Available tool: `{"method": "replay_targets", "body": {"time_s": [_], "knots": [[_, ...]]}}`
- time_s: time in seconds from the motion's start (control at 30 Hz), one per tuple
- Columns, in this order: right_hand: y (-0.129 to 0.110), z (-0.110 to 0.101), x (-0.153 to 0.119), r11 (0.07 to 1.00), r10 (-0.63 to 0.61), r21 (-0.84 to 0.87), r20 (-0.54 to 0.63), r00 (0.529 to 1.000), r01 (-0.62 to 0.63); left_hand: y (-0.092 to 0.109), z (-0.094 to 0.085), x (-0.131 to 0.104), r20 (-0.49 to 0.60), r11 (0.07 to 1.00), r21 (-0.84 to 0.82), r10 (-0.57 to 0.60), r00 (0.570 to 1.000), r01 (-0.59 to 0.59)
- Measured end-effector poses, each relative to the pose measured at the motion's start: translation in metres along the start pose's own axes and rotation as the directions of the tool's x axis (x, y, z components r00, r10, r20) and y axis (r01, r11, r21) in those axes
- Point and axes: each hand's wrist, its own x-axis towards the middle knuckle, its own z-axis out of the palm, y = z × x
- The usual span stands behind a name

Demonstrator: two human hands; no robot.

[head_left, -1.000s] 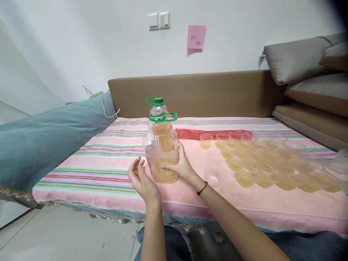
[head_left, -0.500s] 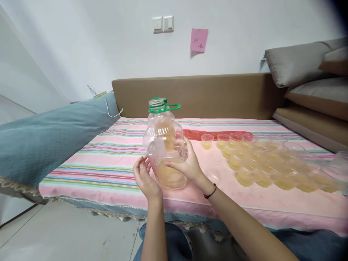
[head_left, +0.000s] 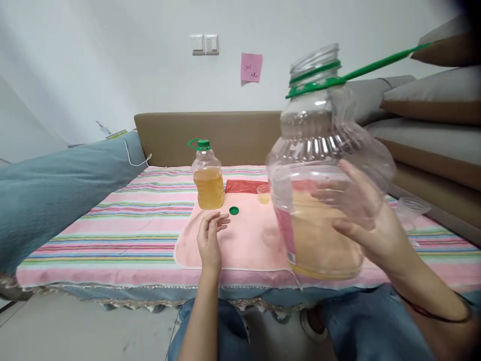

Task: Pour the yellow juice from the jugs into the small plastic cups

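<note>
A large clear plastic bottle (head_left: 319,200) with a green handle and an uncapped neck is close to the camera at the right. My right hand (head_left: 376,220) is on its right side, fingers spread behind or against the clear wall, gripping it. My left hand (head_left: 211,235) is over the pink mat, fingers loosely apart, holding nothing. Just beyond it lies a green cap (head_left: 233,210). A second, capped bottle (head_left: 209,188) of yellow liquid stands upright behind. A small cup (head_left: 263,194) with yellow liquid is partly beside the near bottle, which hides the area behind it.
A red plastic bag (head_left: 244,187) lies at the back of the pink mat (head_left: 188,250). Clear cups (head_left: 411,208) show at the right. Stacked cushions (head_left: 443,115) rise at the right, and a blue padded armrest (head_left: 67,185) borders the left.
The uncapped bottle has moved right and closer to the camera with my right hand. My left hand has let go of it. The capped bottle and green cap have come into view.
</note>
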Motion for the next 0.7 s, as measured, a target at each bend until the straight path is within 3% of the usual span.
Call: {"method": "replay_targets", "body": {"time_s": [0.13, 0.27, 0.4, 0.57, 0.63, 0.7], "knots": [[0.010, -0.052, -0.021, 0.949, 0.045, -0.312, 0.003, 0.999, -0.042, 0.000, 0.021, -0.014, 0.209, 0.998, 0.040, -0.047, 0.977, 0.039], [0.021, -0.081, -0.042, 0.822, 0.052, -0.569, 0.022, 0.998, -0.030, -0.008, 0.043, -0.031, 0.402, 0.993, 0.067, -0.120, 0.908, 0.102], [0.031, -0.095, -0.057, 0.688, 0.048, -0.726, 0.057, 0.997, 0.009, -0.024, 0.058, -0.043, 0.373, 0.971, 0.238, -0.109, 0.921, 0.019], [0.040, -0.101, -0.068, 0.632, 0.040, -0.770, 0.140, 0.989, 0.084, -0.039, 0.062, -0.047, 0.412, 0.885, 0.422, 0.007, 0.911, -0.198], [0.042, -0.101, -0.071, 0.605, 0.039, -0.788, 0.168, 0.985, 0.110, -0.036, 0.064, -0.051, 0.441, 0.906, 0.391, -0.030, 0.897, -0.162], [0.044, -0.099, -0.073, 0.582, 0.031, -0.801, 0.196, 0.980, 0.142, -0.031, 0.070, -0.057, 0.498, 0.956, 0.292, -0.172, 0.850, 0.023]]}}
